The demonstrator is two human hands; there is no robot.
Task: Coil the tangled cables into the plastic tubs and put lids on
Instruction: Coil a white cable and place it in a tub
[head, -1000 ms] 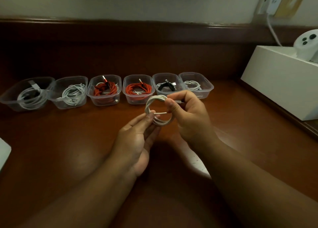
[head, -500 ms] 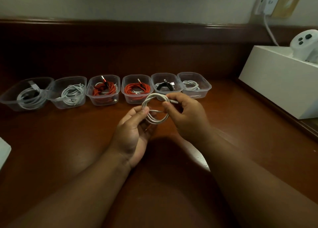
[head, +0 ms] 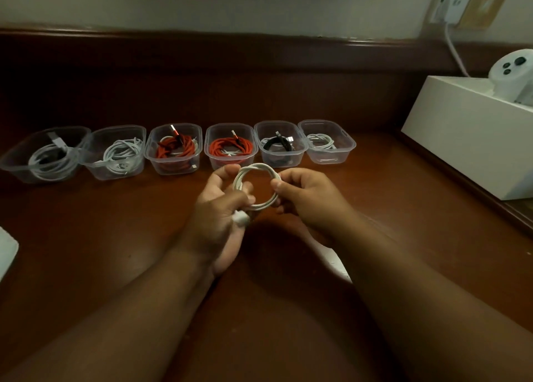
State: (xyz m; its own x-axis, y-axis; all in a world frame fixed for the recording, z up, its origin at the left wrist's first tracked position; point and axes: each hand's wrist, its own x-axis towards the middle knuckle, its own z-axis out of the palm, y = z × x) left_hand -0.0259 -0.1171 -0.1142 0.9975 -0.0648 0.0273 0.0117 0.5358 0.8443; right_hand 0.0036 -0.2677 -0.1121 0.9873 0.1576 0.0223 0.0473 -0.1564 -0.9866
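A: How were the fingers set?

B: The left hand had its fingers curled around the left and lower side of the white cable coil, with the plug end poking out just below its thumb. The right hand pinched the coil's right side between thumb and fingertips. So the ring sat between the 2 hands, at centre frame, above the brown table.

A: What could have gone wrong?

B: If either pinch had loosened, I'd judge the loops would spring apart (stiff cable tends to) and need rewinding. The loose plug end could also snag on a rim going in.

A: And where would it go?

B: All 6 plastic tubs in the row just beyond the hands already held cables; the rightmost tub looked least full. No lids were visible.
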